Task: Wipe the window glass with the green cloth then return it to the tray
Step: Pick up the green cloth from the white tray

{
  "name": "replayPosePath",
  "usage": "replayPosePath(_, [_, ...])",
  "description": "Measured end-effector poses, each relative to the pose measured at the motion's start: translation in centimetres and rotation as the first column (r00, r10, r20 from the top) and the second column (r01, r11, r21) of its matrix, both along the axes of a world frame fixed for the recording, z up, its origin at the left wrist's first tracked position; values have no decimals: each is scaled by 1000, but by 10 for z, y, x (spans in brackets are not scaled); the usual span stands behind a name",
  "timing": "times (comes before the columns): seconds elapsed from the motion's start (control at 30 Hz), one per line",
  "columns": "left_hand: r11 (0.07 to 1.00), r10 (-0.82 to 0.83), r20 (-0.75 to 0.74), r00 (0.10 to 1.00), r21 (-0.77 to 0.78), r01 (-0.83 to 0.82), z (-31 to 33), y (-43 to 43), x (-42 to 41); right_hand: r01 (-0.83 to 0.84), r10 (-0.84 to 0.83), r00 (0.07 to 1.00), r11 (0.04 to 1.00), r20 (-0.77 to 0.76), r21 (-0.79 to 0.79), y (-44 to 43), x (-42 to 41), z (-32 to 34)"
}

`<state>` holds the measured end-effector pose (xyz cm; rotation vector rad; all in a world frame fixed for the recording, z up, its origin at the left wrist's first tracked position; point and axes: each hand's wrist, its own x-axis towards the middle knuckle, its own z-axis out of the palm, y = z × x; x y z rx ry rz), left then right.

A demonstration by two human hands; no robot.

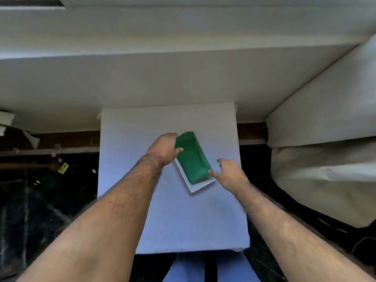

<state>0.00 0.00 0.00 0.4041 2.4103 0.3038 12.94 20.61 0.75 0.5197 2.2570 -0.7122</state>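
Resting on tray [200,187]: green cloth [192,157], folded.
Left hand [165,148]: grip open, touching cloth.
Right hand [231,173]: grip open, fingertip touching cloth.

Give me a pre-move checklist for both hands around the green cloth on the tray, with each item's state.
1. Green cloth lies folded in the white tray: ok.
2. Tray sits flat on the white table, away from its edges: ok.
3. Left hand at the cloth's far-left side, thumb over it: ok.
4. Right hand open, fingertip at the cloth's near-right corner: ok.
5. Either hand actually gripping the cloth: cannot tell.
6. Window glass in sight for wiping: not ok; only pale wall and ledge show ahead.
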Motion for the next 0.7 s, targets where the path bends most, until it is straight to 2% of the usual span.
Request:
replayPosePath(0.17, [1000,4,28,1000,-25,-3,-45,4,1,83,-83,996,997,-31,5,-12,2,-43])
replayPosePath(0.3, [998,-13,-24,1000,-56,12,-69,7,4,126,-124,990,992,-75,29,-19,-2,-67])
replayPosePath(0.7, [982,-28,-103,994,-188,9,-97,22,6,212,-193,969,970,-156,116,-24,-2,-92])
